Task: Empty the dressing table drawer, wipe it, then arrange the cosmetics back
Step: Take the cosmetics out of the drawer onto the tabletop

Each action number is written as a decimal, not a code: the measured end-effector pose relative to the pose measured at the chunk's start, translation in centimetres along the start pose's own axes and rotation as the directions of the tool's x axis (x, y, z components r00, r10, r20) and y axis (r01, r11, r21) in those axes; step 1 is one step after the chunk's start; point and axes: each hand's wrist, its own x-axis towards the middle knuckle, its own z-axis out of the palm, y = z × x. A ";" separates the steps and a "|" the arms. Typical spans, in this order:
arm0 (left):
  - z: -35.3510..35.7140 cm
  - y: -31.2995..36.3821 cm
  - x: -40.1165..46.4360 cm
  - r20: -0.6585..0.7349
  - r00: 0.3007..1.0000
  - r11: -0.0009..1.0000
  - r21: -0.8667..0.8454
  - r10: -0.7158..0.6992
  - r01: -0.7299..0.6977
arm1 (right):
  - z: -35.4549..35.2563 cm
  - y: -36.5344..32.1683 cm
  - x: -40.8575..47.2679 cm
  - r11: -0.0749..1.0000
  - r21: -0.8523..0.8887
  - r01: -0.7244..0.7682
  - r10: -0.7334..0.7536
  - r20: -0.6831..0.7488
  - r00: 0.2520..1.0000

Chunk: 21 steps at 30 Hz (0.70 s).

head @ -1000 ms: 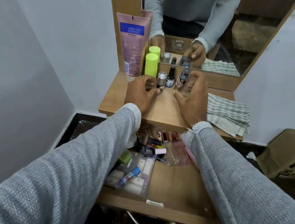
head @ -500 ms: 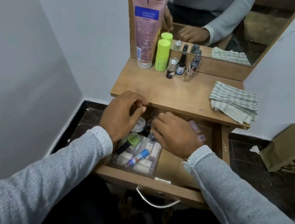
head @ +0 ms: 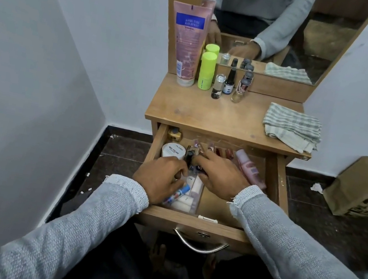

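Observation:
The dressing table's drawer [head: 278, 180] is pulled out and holds several cosmetics. Both my hands are inside it. My left hand [head: 158, 179] has its fingers curled and pinches a small dark bottle [head: 189, 157] beside a white nail polish jar [head: 172, 152]. My right hand [head: 218, 175] lies flat, fingers stretched over small bottles at the drawer's back. A pink bottle [head: 250, 169] lies to its right. A clear box [head: 189, 198] of white items and a blue tube [head: 178, 193] sit partly under my left hand.
On the table top [head: 206, 116] stand a pink tube [head: 187, 44], a green bottle [head: 207, 70] and three small bottles [head: 229, 81]. A striped cloth [head: 293, 128] lies at the right. A mirror [head: 294, 36] rises behind. A cardboard box [head: 366, 188] sits on the floor.
My hands came off the table top, where they had been at the small bottles, and moved down into the drawer. They have since spread slightly, uncovering the white jar.

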 end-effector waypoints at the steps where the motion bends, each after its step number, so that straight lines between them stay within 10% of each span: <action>1: 0.1 0.1 -0.1 0.010 1.000 1.000 0.012 0.004 -0.004 | -0.2 0.2 -0.1 0.999 0.047 -0.015 0.016 -0.021 1.000; 10: 0.2 0.4 -0.2 0.095 0.995 0.999 0.032 -0.033 0.030 | -8.7 1.2 0.9 0.898 0.437 -0.052 0.240 -0.388 0.890; 21: 0.2 1.0 0.3 0.227 0.967 0.979 0.192 -0.114 0.070 | -9.9 4.5 6.8 0.849 0.436 -0.297 0.475 -0.386 0.791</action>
